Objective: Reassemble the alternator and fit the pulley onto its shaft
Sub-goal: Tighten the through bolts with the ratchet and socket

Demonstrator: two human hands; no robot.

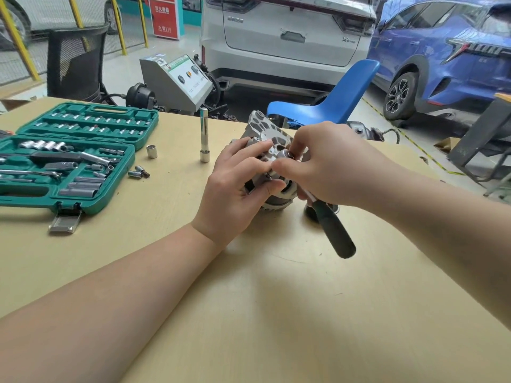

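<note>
The grey alternator stands tilted on the wooden table at the centre. My left hand grips its near left side, fingers curled over the housing. My right hand pinches the chrome head of a ratchet pressed against the alternator's face. The ratchet's dark green handle slants down toward me, hanging free of my palm. A dark round part lies on the table behind the handle, mostly hidden; I cannot tell whether it is the pulley.
An open green socket set case lies at the left. A loose socket, a tall upright extension socket and small bits stand between the case and the alternator. A blue chair sits beyond the far table edge.
</note>
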